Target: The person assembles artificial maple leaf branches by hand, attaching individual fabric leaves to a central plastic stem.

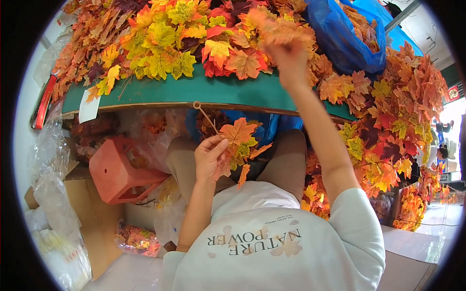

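Note:
My left hand [210, 157] is low over my lap, shut on a thin stem with a small loop at its top [204, 114] and a cluster of orange and yellow fake maple leaves [240, 140]. My right hand [290, 57] is stretched out over the green table [194, 92], pinching blurred orange leaves [276, 29] from the heap of autumn leaves [184, 39] on it.
A blue plastic bag [340, 39] of leaves lies at the table's far right. More leaf garlands [393, 131] hang down on my right. An orange plastic stool [119, 169] lies tipped under the table, beside cardboard boxes [87, 213] and clear bags [53, 203].

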Available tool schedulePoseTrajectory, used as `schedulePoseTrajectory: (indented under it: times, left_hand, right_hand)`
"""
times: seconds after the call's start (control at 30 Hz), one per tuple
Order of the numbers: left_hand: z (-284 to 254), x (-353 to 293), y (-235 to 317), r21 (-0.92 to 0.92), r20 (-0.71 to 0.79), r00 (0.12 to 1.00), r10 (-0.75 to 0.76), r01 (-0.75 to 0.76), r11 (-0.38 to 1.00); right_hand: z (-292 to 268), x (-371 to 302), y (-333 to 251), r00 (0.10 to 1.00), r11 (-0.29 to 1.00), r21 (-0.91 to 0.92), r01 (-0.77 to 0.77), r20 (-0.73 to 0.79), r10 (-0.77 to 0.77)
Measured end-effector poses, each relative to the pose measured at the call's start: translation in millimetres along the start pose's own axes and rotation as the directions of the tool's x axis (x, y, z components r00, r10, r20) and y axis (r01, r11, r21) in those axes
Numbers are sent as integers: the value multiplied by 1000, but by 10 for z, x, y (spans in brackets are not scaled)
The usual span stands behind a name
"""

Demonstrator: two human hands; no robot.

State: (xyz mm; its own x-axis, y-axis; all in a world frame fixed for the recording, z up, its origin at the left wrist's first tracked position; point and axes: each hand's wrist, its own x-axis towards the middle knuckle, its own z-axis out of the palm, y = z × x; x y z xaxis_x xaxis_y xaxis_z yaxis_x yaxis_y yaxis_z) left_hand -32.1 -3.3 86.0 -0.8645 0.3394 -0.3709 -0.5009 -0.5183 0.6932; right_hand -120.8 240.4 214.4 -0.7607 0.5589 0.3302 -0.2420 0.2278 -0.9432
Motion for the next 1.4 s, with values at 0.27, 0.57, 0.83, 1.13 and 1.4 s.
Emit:
schedulePoseTrajectory:
  times: [0.27,0.57,0.83,1.13,1.4]
  left_hand:
    - [164,-73,46,49,-2,992,123,-122,991]
    - [180,-77,-27,46,31,994,103,-105,993]
    - [112,-68,-87,12,13,996,86,-86,996]
    - [145,-87,-65,15,7,997,77,-77,997]
    - [124,-75,-98,295,33,970,241,-240,925]
  right_hand:
    - [195,-1769,566,875,803,357,-477,284,393]
    - [90,-1849,577,673,461,500,-733,439,595]
    - [101,-1898,547,699,501,495,-710,407,588]
    - [88,-1919,600,736,595,434,-676,384,557]
    - [-5,-1968,708,766,675,375,-636,418,489]
